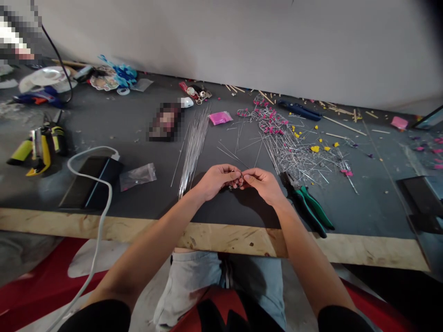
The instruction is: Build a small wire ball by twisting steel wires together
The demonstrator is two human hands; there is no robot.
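Note:
Close together near the table's front edge, my left hand (221, 179) and my right hand (260, 182) pinch a small piece of bent silver wire (236, 184) between them. The fingers of both hands are closed, and they hide much of the wire's shape. To the left of my left hand lies a bundle of straight wires (194, 150). Beyond my right hand spreads a pile of wire pieces with pink bits (273, 122). Green-handled pliers (308, 203) rest beside my right forearm.
A pink packet (220, 118) lies beyond my hands. On the left are a black power bank (92, 182) with a white cable, a clear plastic bag (138, 176) and yellow-handled tools (40, 147). Yellow bits (314, 149) and thin sticks (344, 125) are scattered at right.

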